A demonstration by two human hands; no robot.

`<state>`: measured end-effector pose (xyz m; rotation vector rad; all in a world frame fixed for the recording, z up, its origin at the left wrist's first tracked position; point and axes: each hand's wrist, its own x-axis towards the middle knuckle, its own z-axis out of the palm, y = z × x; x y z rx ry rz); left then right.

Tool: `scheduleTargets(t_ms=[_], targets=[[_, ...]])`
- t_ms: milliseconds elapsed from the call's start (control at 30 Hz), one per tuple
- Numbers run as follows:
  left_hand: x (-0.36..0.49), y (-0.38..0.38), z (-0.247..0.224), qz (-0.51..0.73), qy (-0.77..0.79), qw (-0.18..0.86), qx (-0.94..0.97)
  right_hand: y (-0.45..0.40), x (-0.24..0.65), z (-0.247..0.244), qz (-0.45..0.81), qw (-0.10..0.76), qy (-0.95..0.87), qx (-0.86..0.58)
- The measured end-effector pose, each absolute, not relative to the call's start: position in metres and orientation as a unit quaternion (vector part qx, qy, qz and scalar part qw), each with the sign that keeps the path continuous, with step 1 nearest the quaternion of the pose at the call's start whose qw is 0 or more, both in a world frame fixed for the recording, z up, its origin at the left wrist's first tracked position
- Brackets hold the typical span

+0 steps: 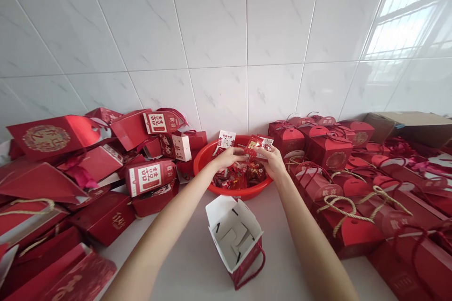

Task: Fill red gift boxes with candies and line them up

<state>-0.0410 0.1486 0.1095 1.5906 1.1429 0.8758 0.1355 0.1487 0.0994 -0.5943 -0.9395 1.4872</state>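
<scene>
While my right grip point(275, 162) clamps a red-and-white packet point(260, 143) over the red basin point(234, 193), I can't tell from here whether my left grip point(229, 157) beside it clasps anything; pale tabletop point(189, 249) flanks the open box point(247, 255), leaving its edges room

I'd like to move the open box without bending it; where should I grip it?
Probably the outer walls below the rim, one hand from each side: the open box faces mouth-up, its top flaps stand open, and its cord loops out at the right.
</scene>
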Motion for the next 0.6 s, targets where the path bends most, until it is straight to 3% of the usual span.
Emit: scheduleTargets(t_ms=[267, 600], targets=[[-0.046, 0.106, 0.129, 0.494, 0.433, 0.486, 0.576, 0.136, 0.142, 0.111, 0.694, 0.511, -0.46, -0.213], [-0.041, 0.022, 0.145, 0.45, 0.391, 0.517, 0.614, 0.092, 0.161, 0.158, 0.614, 0.415, -0.657, -0.138]])
